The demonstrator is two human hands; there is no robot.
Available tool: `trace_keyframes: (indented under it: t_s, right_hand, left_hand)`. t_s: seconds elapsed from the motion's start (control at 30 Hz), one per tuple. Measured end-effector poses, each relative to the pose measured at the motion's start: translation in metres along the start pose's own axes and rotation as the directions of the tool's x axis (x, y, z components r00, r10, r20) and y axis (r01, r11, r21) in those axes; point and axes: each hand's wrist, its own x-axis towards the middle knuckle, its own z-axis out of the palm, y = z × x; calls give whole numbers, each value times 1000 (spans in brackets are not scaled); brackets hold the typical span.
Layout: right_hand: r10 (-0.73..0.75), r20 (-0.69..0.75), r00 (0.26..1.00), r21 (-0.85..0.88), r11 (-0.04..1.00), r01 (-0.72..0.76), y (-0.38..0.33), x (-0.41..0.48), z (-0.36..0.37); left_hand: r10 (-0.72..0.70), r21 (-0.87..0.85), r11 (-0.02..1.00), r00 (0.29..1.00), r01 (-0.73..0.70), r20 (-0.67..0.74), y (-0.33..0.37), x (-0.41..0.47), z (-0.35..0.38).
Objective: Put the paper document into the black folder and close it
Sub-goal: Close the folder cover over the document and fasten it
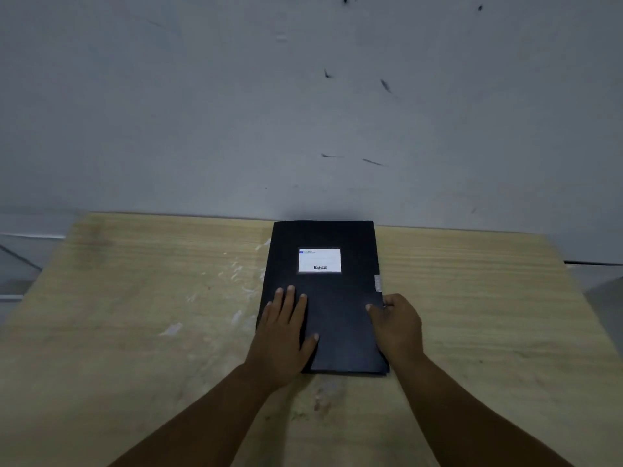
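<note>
Presently, the black folder (325, 298) lies closed and flat on a pale wood-grain table (135, 298), its far edge close to a grey wall (236, 112) marked with dark scuffs. A white label (319, 260) sits on the cover; a small grey tab (378, 283) projects at the right edge. The left hand (285, 335) rests flat with fingers spread on the cover, gripping nothing. The right hand (396, 323) clasps the folder's right edge, thumb on top. White smears mark the table left of the folder. No paper document is visible.
</note>
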Motion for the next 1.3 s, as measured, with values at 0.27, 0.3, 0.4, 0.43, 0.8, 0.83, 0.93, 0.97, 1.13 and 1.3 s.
trace_keyframes:
  t_s: [0.27, 0.3, 0.4, 0.43, 0.8, 0.83, 0.93, 0.97, 1.13, 1.3]
  right_hand:
    - [9, -30, 1000, 24, 1000, -8, 9, 22, 18]
    - [40, -30, 999, 55, 998, -38, 7, 30, 19]
    - [133, -26, 991, 128, 983, -129, 0, 53, 20]
    - [145, -17, 989, 138, 980, -141, 0, 59, 20]
    - [11, 132, 991, 131, 991, -28, 22, 33, 11]
    - [0, 158, 987, 124, 992, -20, 24, 28, 11]
    - [-29, 193, 981, 119, 993, 6, 27, 16, 11]
    - [-38, 197, 980, 124, 992, 14, 27, 14, 11]
    - [-52, 231, 972, 125, 992, 23, 13, 18, 20]
    - [-42, 249, 968, 114, 993, 14, 2, 19, 33]
  left_hand:
    - [23, 125, 992, 1000, -21, -16, -7, 1, 18]
    - [27, 126, 992, 999, -25, -19, -7, 1, 19]
    - [24, 144, 989, 1000, -22, -13, -8, 1, 22]
    - [17, 148, 989, 1000, -15, -8, -8, 1, 23]
    - [-88, 120, 989, 996, 87, 11, -5, 2, 18]
    - [-84, 103, 991, 996, 83, 8, -7, 2, 15]
    - [-79, 73, 994, 997, 78, 8, -12, 3, 11]
    - [-79, 68, 995, 997, 78, 11, -14, 3, 10]
    - [-112, 56, 992, 993, 109, 45, -24, 6, -1]
    - [-122, 48, 992, 991, 120, 46, -37, 7, -10]
